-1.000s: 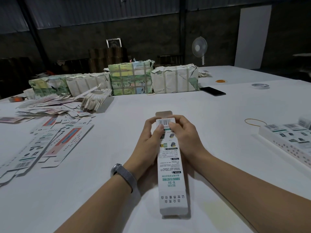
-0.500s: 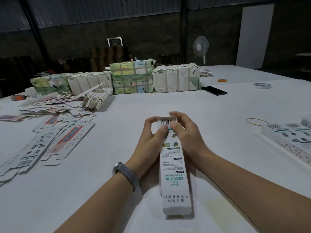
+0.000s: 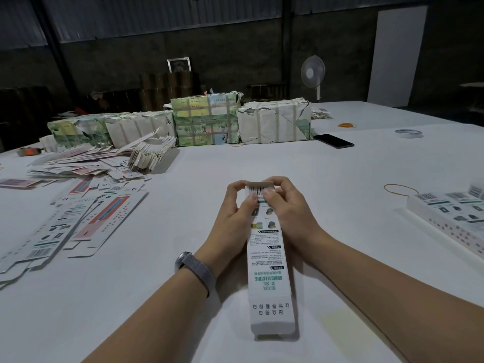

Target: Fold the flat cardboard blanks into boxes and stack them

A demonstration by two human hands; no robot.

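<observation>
The desk point(image 3: 340, 179) wore a smooth, matt white covering, cloth or sheet hard to tell. On it, the long box point(image 3: 267, 271) was thin printed card, white with a faint sheen. Left of that box, the flat blanks point(image 3: 86, 221) were the same coated card, printed in white, pink and blue. Beyond the box, the bundles point(image 3: 207, 119) sat in torn, rough-edged paper wrap, bound with pale tape bands. Right of the bundles, the phone point(image 3: 334, 140) showed glossy black glass. The wristband point(image 3: 197, 268) close to the box looked like fine grey woven mesh, with a smooth shiny capsule.
</observation>
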